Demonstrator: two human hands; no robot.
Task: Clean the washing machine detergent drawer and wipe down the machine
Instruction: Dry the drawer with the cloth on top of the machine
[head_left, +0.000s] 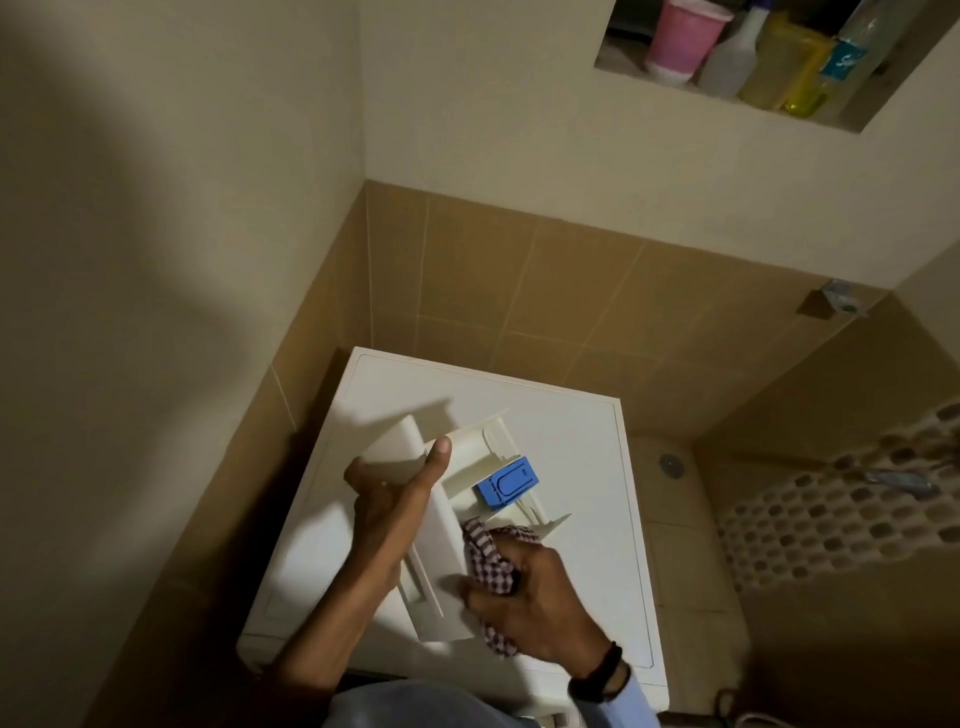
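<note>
The white detergent drawer (441, 551) is out of the machine and held above the white washing machine top (582, 447). A blue insert (508, 481) sits in its compartments. My left hand (395, 493) grips the drawer's front panel from the left, thumb over its upper edge. My right hand (535, 603) holds a bunched red-and-white checked cloth (488, 551) against the drawer near its front panel. A dark band is on my right wrist.
The machine stands in a corner between beige tiled walls (519, 291). A wall niche at top right holds a pink cup (680, 39) and several bottles (779, 62). A patterned mat (841, 509) lies on the floor to the right.
</note>
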